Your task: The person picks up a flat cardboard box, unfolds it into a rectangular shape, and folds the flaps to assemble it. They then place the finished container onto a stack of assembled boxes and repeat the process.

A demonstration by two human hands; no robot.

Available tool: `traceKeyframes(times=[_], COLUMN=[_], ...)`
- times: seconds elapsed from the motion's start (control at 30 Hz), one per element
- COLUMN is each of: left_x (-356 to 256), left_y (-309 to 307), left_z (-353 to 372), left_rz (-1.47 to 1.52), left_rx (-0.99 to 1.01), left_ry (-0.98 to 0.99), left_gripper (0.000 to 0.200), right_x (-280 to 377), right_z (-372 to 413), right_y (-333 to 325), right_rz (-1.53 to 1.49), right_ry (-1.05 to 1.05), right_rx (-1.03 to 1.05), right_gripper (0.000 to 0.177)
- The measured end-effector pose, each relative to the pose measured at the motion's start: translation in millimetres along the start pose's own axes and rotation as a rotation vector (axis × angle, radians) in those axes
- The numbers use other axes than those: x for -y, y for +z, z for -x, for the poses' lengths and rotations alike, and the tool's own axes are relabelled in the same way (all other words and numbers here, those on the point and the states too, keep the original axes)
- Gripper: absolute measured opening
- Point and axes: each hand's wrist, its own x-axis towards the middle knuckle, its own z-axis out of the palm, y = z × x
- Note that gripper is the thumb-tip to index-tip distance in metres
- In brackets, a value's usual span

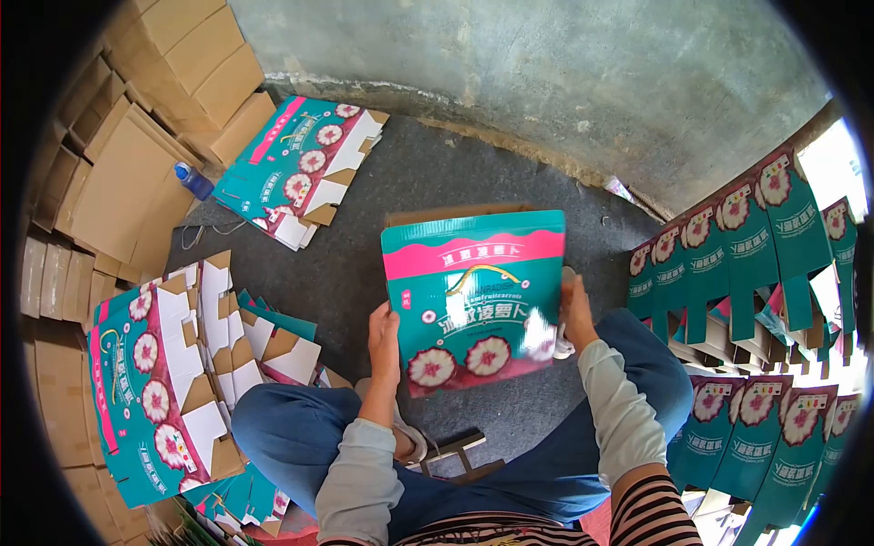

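Observation:
Between my two hands is a teal and pink printed cardboard box (482,305), its broad front facing me and a strip of brown card showing along its top edge. My left hand (384,341) grips its left side, thumb towards the front. On the opposite side, my right hand (575,314) holds the right edge, with the fingers partly hidden behind the box. The front carries white lettering, a yellow cord handle and pictures of sliced radish. The box is tilted slightly above the dark floor, in front of my knees.
Flat unfolded cartons lie in a pile (155,391) at the left and another stack (300,164) farther back. A blue bottle (192,180) stands by brown boxes (127,173). Rows of teal boxes (728,246) line the right side. A concrete wall (546,82) closes the back.

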Motion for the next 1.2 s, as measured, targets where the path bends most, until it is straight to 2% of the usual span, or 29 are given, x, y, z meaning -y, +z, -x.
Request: traceKeyframes(times=[0.07, 0.17, 0.27, 0.3, 0.33, 0.37, 0.43, 0.47, 0.57, 0.6, 0.7, 0.73, 0.83, 0.9, 0.93, 1.03, 1.07, 1.17, 1.2], left_x=[-6.2, -33.3, -42.5, -36.5, -29.1, -22.8, -8.0, -0.9, 11.4, 5.1, -12.8, -24.3, -30.5, -52.8, -52.7, -63.8, -67.9, -65.9, -72.6], left_y=[-2.5, -0.3, 13.0, 14.2, 14.7, 15.2, 15.7, 16.1, 10.5, 10.1, 16.1, 18.6, 9.7, 2.7, -2.4, 7.9, 16.6, 22.9, 27.8], left_z=[9.8, 51.1, 98.4, 111.9, 124.5, 132.6, 137.0, 133.8, 106.8, 96.5, 70.0, 64.3, 29.4, 3.3, -12.2, -21.8, -16.6, -8.8, -0.6], left_rz=[0.052, -0.105, -0.249, -0.244, -0.237, -0.229, -0.412, -0.502, -0.725, -0.689, -0.751, -0.734, -0.741, -0.701, -0.779, -0.431, -0.569, -0.714, -0.739], left_rx=[-0.074, -0.235, -0.222, -0.166, -0.109, -0.051, 0.016, 0.046, -0.076, -0.116, -0.132, -0.087, -0.350, -0.442, -0.481, -0.168, -0.115, -0.053, -0.028], left_ry=[0.064, -0.046, -0.034, -0.121, -0.205, -0.289, -0.239, -0.212, 0.151, 0.112, 0.237, 0.116, 0.429, 0.435, 0.474, 0.265, 0.308, 0.305, 0.230], left_gripper=[0.034, 0.032, 0.036, 0.039, 0.041, 0.044, 0.043, 0.043, 0.044, 0.045, 0.044, 0.049, 0.062, 0.075, 0.074, 0.063, 0.050, 0.043, 0.039], right_x=[11.6, 35.9, 47.5, 50.2, 51.5, 54.2, 60.8, 57.8, 65.4, 79.7, 48.3, 46.3, 52.1, 41.9, 44.1, 49.2, 50.4, 35.6, 42.0], right_z=[-2.6, 1.7, 6.4, 2.6, -8.5, -3.0, 11.1, 10.8, 27.6, 62.9, 27.3, 28.2, 46.4, 40.9, 53.3, 54.4, 53.8, 40.9, 44.8], right_y=[-5.3, 5.5, 13.0, 11.5, 11.1, 12.9, 26.7, 27.6, 49.2, 68.9, 91.8, 99.9, 132.4, 144.8, 154.8, 173.0, 177.5, 167.1, 160.3], right_rz=[-0.132, -0.243, -0.298, -0.374, -0.343, -0.399, -0.504, -0.409, 0.225, 0.365, 0.747, 0.765, 0.780, 0.735, 0.766, 0.656, 0.596, 0.758, 0.783], right_ry=[-0.125, -0.353, -0.253, -0.197, -0.085, -0.073, -0.047, -0.090, -0.106, -0.211, -0.456, -0.470, -0.520, -0.561, -0.594, -0.597, -0.530, -0.444, -0.397], right_rx=[-0.151, -0.055, 0.169, 0.219, 0.161, 0.191, 0.260, 0.343, 0.155, 0.149, -0.014, -0.021, -0.004, 0.049, -0.028, -0.023, -0.009, -0.061, -0.046], right_gripper=[0.057, 0.056, 0.057, 0.057, 0.063, 0.061, 0.058, 0.072, 0.095, 0.105, 0.105, 0.104, 0.100, 0.100, 0.099, 0.103, 0.101, 0.091, 0.077])
